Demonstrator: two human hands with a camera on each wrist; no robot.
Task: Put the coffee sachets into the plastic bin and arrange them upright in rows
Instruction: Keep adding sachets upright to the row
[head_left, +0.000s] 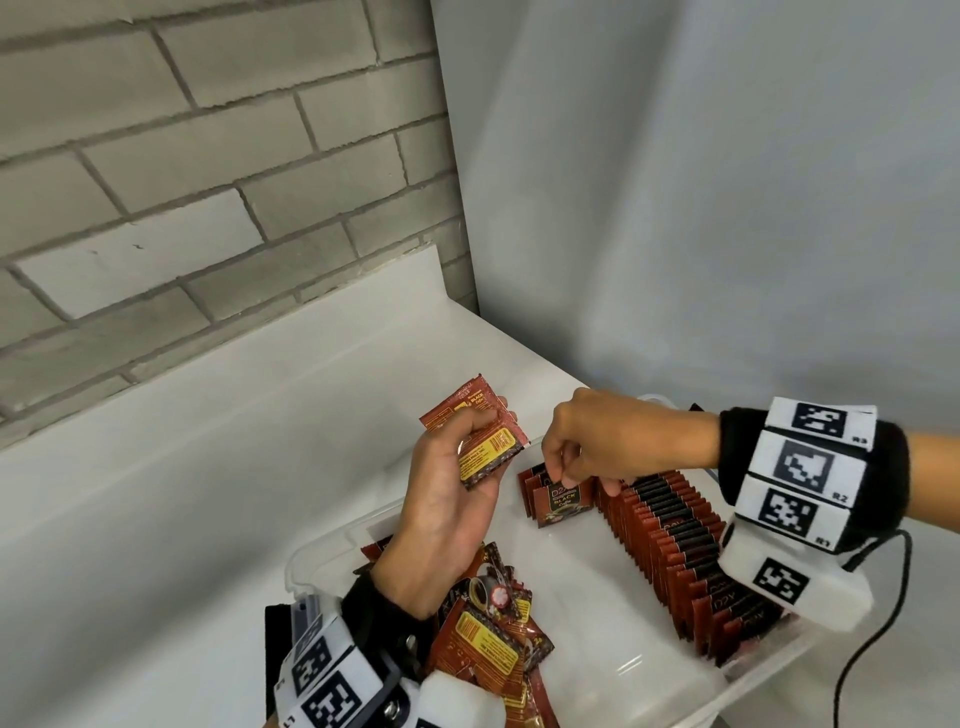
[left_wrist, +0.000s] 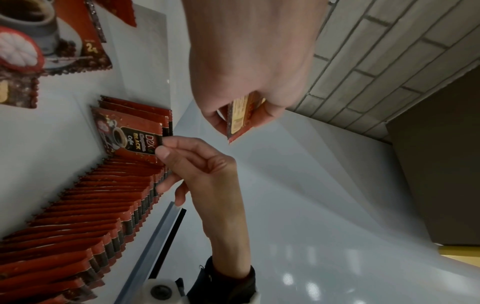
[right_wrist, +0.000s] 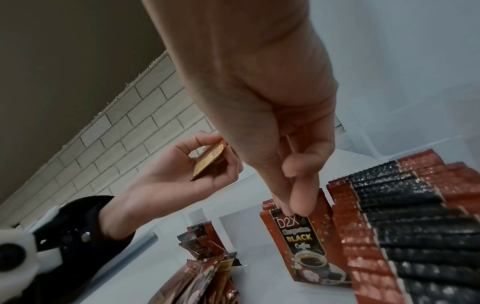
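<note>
At the far end of the plastic bin (head_left: 332, 540), my right hand (head_left: 613, 441) pinches the top edge of an upright coffee sachet (head_left: 563, 501), fronting a short row beside the long row (head_left: 675, 551). My left hand (head_left: 447, 499) grips more sachets (head_left: 475, 431) above the bin. Loose sachets (head_left: 488, 639) lie heaped at the near end. A white counter (head_left: 182, 493) carries the bin.

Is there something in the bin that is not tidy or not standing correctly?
Yes. A loose pile of sachets lies flat and overlapping at the near left of the plastic bin, not upright. The long row on the right stands, leaning slightly. Nothing looks torn or spilled.
</note>
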